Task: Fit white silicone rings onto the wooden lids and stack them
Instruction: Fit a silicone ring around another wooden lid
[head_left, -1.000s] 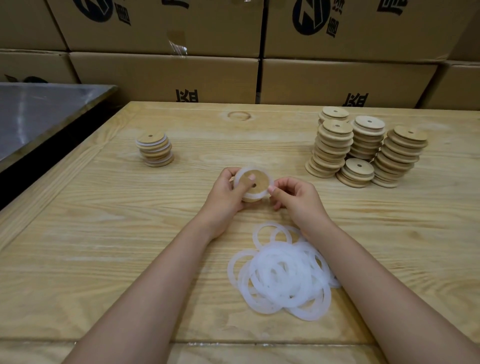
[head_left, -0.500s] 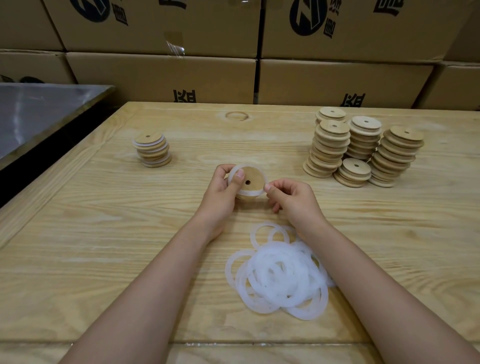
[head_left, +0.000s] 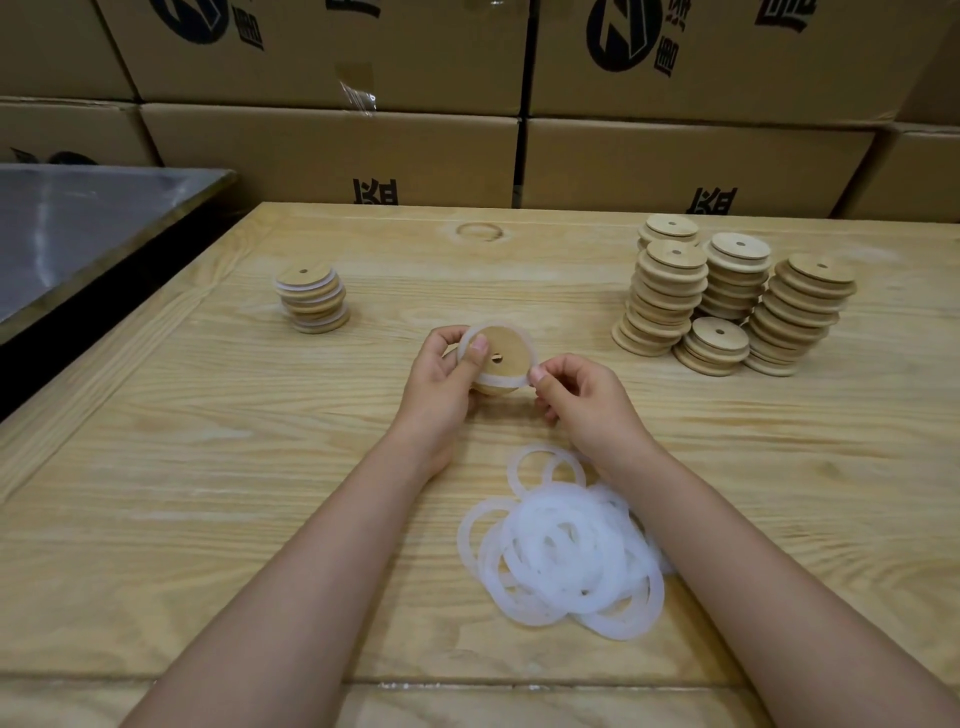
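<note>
I hold one round wooden lid (head_left: 503, 349) with a small centre hole above the table's middle, tilted toward me. A white silicone ring (head_left: 506, 381) lies around its rim. My left hand (head_left: 441, 374) grips the lid's left side with the thumb on the ring. My right hand (head_left: 582, 400) pinches the ring at the lid's lower right edge. A loose pile of white rings (head_left: 563, 545) lies on the table just in front of my hands. A short stack of ringed lids (head_left: 311, 299) stands at the left. Several stacks of bare lids (head_left: 727, 296) stand at the right.
The work surface is a pale wooden table (head_left: 208, 467). A steel-topped bench (head_left: 78, 228) borders it on the left across a dark gap. Stacked cardboard boxes (head_left: 675, 166) form a wall right behind the table's far edge.
The lid has tilted a little more toward me and my left thumb has slid along the ring. My right fingers stay pinched on the ring's lower right edge.
</note>
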